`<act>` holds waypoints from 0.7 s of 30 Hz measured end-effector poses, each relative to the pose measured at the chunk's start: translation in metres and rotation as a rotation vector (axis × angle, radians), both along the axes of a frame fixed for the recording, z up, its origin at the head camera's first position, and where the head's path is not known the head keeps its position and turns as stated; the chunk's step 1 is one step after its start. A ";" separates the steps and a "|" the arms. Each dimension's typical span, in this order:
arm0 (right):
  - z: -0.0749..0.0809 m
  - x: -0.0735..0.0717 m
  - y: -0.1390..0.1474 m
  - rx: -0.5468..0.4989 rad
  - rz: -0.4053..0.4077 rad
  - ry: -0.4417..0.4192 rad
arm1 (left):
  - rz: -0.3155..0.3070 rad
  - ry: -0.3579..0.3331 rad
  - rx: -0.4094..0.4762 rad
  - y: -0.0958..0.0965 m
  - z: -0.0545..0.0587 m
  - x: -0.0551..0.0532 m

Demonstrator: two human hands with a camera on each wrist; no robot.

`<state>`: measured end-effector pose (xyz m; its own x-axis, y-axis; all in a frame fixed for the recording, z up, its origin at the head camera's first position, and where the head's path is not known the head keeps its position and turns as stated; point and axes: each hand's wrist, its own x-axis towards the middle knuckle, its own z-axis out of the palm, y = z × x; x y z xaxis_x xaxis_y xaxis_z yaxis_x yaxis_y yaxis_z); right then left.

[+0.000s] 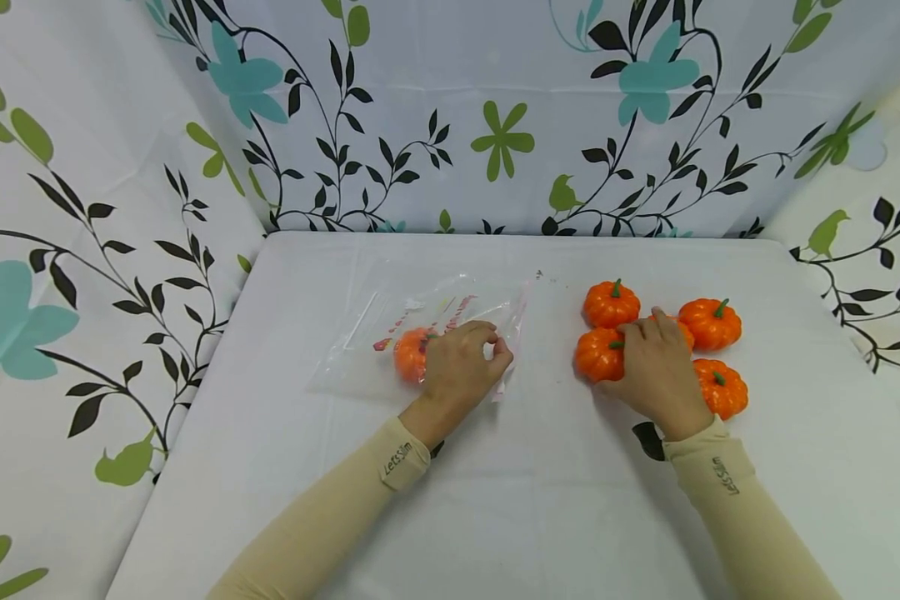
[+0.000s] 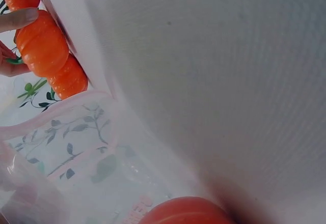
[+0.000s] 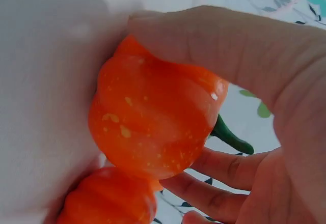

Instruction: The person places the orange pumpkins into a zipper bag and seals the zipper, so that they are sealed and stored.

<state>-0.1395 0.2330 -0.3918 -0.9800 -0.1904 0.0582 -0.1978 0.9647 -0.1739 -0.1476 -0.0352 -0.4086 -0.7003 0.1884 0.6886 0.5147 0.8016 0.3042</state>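
Observation:
A clear plastic zip bag (image 1: 360, 350) with red print lies on the left half of the table, one orange mini pumpkin (image 1: 411, 354) inside it. My left hand (image 1: 461, 367) pinches the bag's edge between thumb and fingers; in the left wrist view its mouth (image 2: 56, 113) gapes. On the right, several orange mini pumpkins with green stems are clustered. Thumb and fingers of my right hand (image 1: 656, 371) curl round the front-left pumpkin (image 1: 597, 357), seen close in the right wrist view. Another pumpkin is mostly hidden under that hand.
Around the right hand stand the back-left pumpkin (image 1: 611, 303), the back-right pumpkin (image 1: 708, 325) and the front-right pumpkin (image 1: 722, 390). A white cloth covers the table (image 1: 540, 500). Patterned curtains (image 1: 435, 67) hang behind it and along both sides.

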 end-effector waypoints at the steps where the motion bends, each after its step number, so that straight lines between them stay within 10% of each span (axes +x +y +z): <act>1: 0.001 0.000 -0.001 -0.023 0.009 -0.015 | -0.001 0.000 -0.001 0.000 0.001 0.000; 13: 0.005 -0.012 -0.038 -0.398 0.060 -0.209 | -0.002 -0.019 -0.001 -0.001 0.004 0.001; 21: -0.004 -0.020 -0.066 -0.417 0.093 -0.206 | -0.048 -0.040 0.031 -0.001 0.007 0.004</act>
